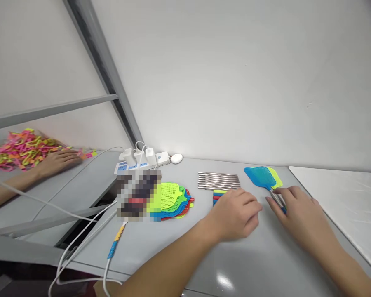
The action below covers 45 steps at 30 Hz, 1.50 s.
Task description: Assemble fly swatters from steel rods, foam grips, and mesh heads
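Observation:
My right hand (299,210) is closed, thumb and fingers around the metal shaft of a blue fly swatter (261,177). A yellow-green swatter head (275,176) lies partly beneath it. My left hand (236,212) has its fingers curled in over the table; whatever they hold, if anything, is hidden. Just behind it lie short coloured handles (218,194) in yellow, red and blue, partly covered by the hand. Beyond them metal rods (219,180) lie in a neat row. Left of my left hand is a fanned stack of mesh swatter heads (170,198) in yellow-green, green, blue and red.
A power strip (132,166) with white plugs and a round white device (176,158) stand by the wall. White cables (80,239) run at the left. Past the metal frame (103,53), another person's hand (57,163) rests near a colourful pile (27,148). White sheeting (343,206) lies right.

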{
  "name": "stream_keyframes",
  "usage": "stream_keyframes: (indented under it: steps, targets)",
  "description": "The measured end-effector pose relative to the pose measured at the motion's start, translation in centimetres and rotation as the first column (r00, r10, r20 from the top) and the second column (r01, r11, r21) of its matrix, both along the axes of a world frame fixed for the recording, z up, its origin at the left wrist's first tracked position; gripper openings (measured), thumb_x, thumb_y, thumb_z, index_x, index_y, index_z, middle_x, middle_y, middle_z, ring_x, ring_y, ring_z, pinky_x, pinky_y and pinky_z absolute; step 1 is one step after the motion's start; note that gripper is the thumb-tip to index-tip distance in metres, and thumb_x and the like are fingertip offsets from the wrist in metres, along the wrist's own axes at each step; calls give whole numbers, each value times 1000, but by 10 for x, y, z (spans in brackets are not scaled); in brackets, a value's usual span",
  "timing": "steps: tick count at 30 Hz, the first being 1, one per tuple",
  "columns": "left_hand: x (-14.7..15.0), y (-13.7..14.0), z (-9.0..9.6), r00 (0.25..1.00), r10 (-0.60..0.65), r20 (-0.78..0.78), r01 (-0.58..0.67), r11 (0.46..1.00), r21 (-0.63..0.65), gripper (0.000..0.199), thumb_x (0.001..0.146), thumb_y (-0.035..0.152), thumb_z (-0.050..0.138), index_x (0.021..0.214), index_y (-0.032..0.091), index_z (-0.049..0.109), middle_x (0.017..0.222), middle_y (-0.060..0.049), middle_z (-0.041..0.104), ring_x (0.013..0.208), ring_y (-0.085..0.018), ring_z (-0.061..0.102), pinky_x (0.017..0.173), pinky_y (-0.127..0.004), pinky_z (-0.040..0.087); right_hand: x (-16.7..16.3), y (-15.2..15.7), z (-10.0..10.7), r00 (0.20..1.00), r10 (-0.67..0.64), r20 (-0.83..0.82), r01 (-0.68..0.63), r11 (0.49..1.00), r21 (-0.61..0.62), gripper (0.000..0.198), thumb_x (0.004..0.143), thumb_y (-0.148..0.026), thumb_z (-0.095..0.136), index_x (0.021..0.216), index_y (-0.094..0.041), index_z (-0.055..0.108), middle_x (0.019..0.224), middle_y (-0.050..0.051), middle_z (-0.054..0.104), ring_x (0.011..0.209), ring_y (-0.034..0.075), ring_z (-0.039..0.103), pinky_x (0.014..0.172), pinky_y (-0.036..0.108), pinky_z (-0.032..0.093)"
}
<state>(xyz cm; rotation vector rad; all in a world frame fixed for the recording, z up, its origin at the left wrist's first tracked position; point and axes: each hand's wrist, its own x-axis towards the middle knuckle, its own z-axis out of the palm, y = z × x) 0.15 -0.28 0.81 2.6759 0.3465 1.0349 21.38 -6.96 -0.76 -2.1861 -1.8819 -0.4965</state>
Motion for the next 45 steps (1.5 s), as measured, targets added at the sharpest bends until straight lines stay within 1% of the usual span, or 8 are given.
stream_keyframes:
  steps: [8,14,17,22,27,36,42,45]
  targets:
    - [-76,37,32,901,393,-185,-409,911,-59,16,94,23,49,99,20,64,106,-6,64,104,-24,53,90,-38,45,-63,43,22,918,388,-86,-394,917,-61,25,97,-36,42,94,-21,62,94,6,58,80,21,55,71,36,39]
    - [-153,30,22,817,545,-188,-572,806,-151,13,93,26,53,94,23,66,111,-5,62,109,-23,51,96,-41,42,-81,77,25,872,481,-89,-489,861,-143,26,98,-29,41,91,-20,64,92,7,58,80,21,55,72,35,39]
    - [-169,23,12,803,586,-109,-594,772,-226,13,94,23,52,92,22,64,106,-5,63,103,-21,53,97,-40,41,-83,97,28,862,487,-142,-505,848,-159,26,97,-28,41,92,-20,66,93,7,58,79,20,56,70,34,39]
    - [-143,3,3,874,486,21,-474,861,-185,9,91,17,53,92,19,62,97,-6,64,95,-20,54,89,-38,43,-77,139,19,867,444,-228,-487,852,-192,27,95,-26,42,95,-20,69,99,9,60,81,20,59,71,32,42]
    - [-104,-22,-4,930,292,-225,-319,943,-93,13,92,21,50,93,19,63,109,-6,62,99,-22,51,85,-39,42,-72,173,12,842,432,-324,-520,811,-270,21,89,-34,54,90,-23,73,98,8,62,77,19,61,67,29,43]
    - [-93,-29,-19,880,315,-357,-355,933,-53,14,92,26,52,98,18,62,122,-7,56,106,-26,47,84,-41,42,-69,192,7,771,447,-454,-603,742,-293,20,85,-35,57,86,-21,72,91,6,67,76,18,61,65,26,44]
    - [-96,-30,-15,925,240,-294,-279,955,-98,12,94,24,52,97,19,63,118,-6,59,104,-23,51,93,-44,39,-67,181,12,761,464,-453,-570,812,-125,17,87,-29,53,84,-19,66,99,10,62,79,20,60,73,32,45]
    - [-89,-30,1,977,166,-133,-198,940,-279,11,94,26,54,100,20,61,113,-6,63,103,-21,55,92,-39,41,-59,165,26,752,459,-472,-514,858,15,17,91,-31,46,93,-20,59,106,11,60,79,20,61,73,34,46]
